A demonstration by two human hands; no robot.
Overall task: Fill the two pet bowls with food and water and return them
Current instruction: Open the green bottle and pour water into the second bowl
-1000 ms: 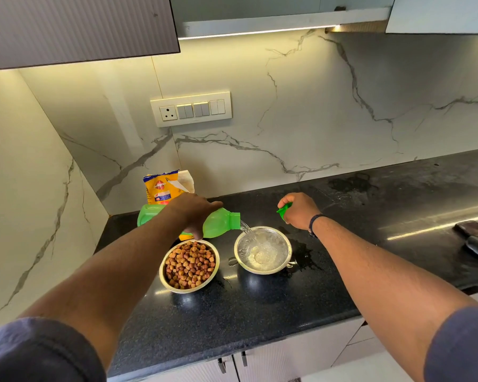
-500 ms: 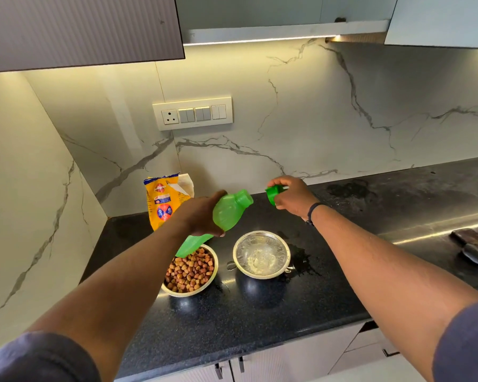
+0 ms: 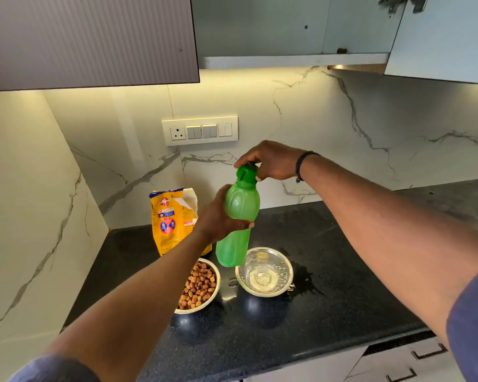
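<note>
Near the middle of the frame the left hand (image 3: 218, 219) grips a green plastic water bottle (image 3: 239, 219) around its waist, fingers and thumb curled round the body, holding it almost upright in the air with its top leaning slightly to the right. The right hand (image 3: 271, 161) comes in from the right side, its fingers curled over the darker green cap (image 3: 246, 173) sitting on the bottle's neck; a dark band circles that wrist.

Below the bottle, on the black speckled surface (image 3: 342, 312), stand two steel pet bowls side by side and apart. The food bowl (image 3: 202, 288), lower centre-left and partly covered by the left forearm, is heaped with brown kibble. The water bowl (image 3: 264, 272), just right of it, holds clear water, and the bottle's base hangs over its left rim. Small wet patches lie on the surface around the water bowl.

Behind the bowls, left of centre, a yellow pet food bag (image 3: 169, 219) stands torn open against the marbled wall. A switch panel (image 3: 199, 130) with a socket is fixed to the wall above it.
</note>
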